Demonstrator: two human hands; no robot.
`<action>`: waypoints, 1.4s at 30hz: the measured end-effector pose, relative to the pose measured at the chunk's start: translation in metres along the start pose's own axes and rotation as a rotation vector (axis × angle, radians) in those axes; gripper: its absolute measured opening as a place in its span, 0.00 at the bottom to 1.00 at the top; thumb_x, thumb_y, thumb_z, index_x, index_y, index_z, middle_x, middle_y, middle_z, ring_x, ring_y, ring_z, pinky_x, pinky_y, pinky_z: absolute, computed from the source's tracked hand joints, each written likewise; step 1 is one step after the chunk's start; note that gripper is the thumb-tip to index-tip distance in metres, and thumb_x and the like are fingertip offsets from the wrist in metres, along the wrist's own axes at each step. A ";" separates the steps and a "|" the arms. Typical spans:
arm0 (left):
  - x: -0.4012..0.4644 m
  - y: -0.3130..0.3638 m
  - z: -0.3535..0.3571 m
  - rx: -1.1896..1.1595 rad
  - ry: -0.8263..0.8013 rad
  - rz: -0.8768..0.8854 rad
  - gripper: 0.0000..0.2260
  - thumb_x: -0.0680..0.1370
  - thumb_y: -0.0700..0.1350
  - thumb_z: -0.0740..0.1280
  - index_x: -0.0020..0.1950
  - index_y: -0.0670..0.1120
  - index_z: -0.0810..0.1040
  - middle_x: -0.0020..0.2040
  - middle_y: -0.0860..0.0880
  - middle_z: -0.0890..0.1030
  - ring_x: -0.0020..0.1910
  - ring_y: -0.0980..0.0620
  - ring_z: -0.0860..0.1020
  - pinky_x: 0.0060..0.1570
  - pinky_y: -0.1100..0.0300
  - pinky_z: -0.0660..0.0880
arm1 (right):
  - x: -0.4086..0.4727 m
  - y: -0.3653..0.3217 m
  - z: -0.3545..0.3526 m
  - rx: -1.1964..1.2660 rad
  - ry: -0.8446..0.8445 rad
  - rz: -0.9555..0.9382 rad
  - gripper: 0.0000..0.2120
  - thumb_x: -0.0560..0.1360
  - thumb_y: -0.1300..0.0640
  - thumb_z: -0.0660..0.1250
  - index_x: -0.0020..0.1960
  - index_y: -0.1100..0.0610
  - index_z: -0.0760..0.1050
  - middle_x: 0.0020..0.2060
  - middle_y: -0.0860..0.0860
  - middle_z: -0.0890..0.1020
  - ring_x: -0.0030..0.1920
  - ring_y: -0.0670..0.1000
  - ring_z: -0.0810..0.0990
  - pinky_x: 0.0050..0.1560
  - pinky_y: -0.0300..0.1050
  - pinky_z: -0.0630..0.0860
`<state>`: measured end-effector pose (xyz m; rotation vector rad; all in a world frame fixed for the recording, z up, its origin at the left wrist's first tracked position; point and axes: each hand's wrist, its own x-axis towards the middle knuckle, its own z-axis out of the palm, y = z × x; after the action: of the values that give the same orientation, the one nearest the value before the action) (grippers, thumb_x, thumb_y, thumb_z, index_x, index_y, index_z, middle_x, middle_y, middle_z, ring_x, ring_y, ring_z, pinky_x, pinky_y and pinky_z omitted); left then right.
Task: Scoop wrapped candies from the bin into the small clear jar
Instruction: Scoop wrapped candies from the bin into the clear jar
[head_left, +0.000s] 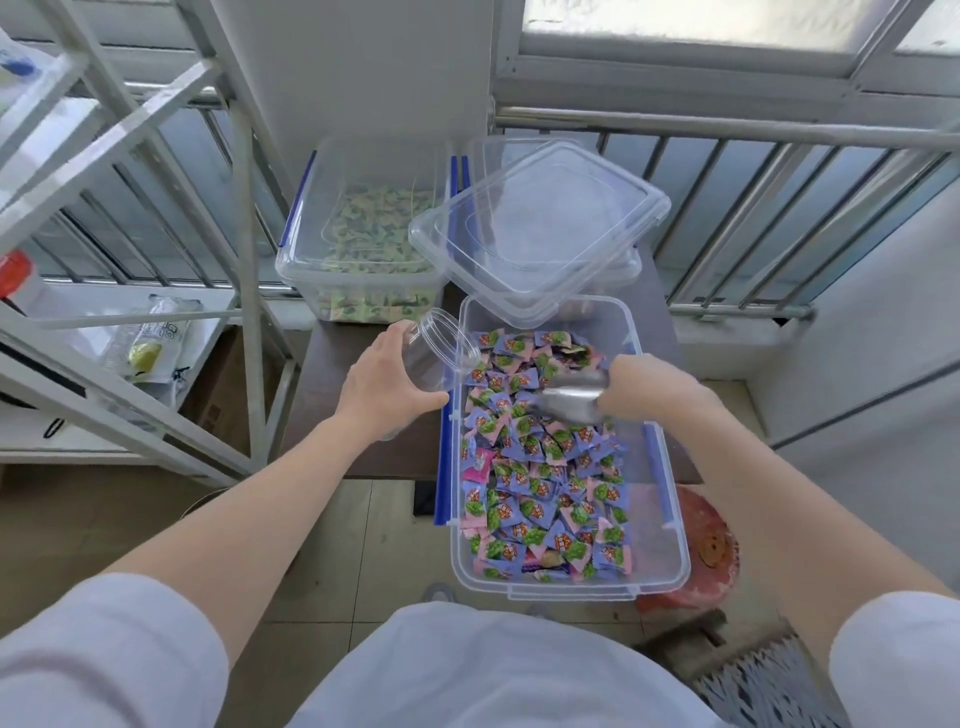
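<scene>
A clear plastic bin (667, 535) with blue side clips holds several purple, pink and green wrapped candies (540, 483). My left hand (387, 387) grips the small clear jar (441, 351), tilted with its open mouth toward the bin's left rim. The jar looks empty. My right hand (652, 389) holds a metal scoop (571, 400) low over the candies near the bin's far end, its mouth pointing left toward the jar. The scoop's contents cannot be made out.
A second clear bin (363, 228) of green and white candies stands behind on the brown table (332, 395). A clear lid (540, 228) rests tilted on the far end of the candy bin. A white metal rack (156, 260) stands left; a red stool (711, 551) sits under the bin at right.
</scene>
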<state>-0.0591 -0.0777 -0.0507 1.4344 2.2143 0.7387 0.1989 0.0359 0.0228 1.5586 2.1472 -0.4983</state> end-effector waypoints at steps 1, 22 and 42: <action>0.000 -0.001 0.000 -0.002 0.002 -0.003 0.44 0.62 0.57 0.76 0.74 0.49 0.61 0.68 0.49 0.72 0.66 0.48 0.72 0.62 0.46 0.72 | -0.007 0.001 -0.006 -0.075 -0.031 0.016 0.09 0.74 0.59 0.60 0.36 0.59 0.67 0.33 0.52 0.72 0.36 0.55 0.74 0.41 0.45 0.72; -0.001 -0.005 0.001 -0.061 0.003 0.002 0.40 0.64 0.53 0.78 0.72 0.50 0.63 0.66 0.52 0.73 0.63 0.51 0.73 0.56 0.54 0.72 | 0.047 -0.044 0.064 0.249 0.093 -0.028 0.03 0.75 0.66 0.58 0.45 0.62 0.70 0.41 0.58 0.75 0.41 0.57 0.75 0.40 0.46 0.72; -0.002 -0.006 -0.010 -0.093 -0.100 0.034 0.41 0.62 0.48 0.79 0.71 0.52 0.63 0.66 0.55 0.73 0.64 0.55 0.70 0.58 0.59 0.68 | 0.046 -0.003 0.081 0.344 0.219 -0.163 0.09 0.80 0.54 0.58 0.49 0.59 0.71 0.39 0.52 0.79 0.40 0.57 0.77 0.36 0.46 0.69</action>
<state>-0.0687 -0.0843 -0.0465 1.4345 2.0582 0.7534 0.1947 0.0289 -0.0698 1.6886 2.4715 -0.8211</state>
